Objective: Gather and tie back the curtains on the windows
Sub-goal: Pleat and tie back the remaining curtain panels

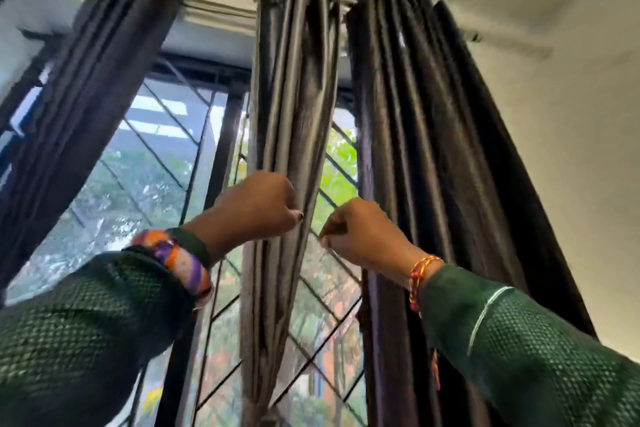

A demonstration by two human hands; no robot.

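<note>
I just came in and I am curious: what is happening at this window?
A person is gathering curtains. The left hand grips the bunched middle curtain. The right hand is curled beside it; whether it pinches anything is unclear. Darker curtains hang left and right. No tie is visible yet.

Both arms are raised and extended upward, forearms converging toward 12 o'clock; green textured sleeves are worn. The left hand (256,208) is closed in a fist, fingers curled round a fold of the middle curtain (294,107), thumbnail directed toward 3 o'clock. Bangles are seen at the left wrist. The right hand (363,232) is held at 3 o'clock of the left, fingers curled, fingertips pinched together; what is pinched cannot be made out. A thread band is seen at the right wrist.
</note>
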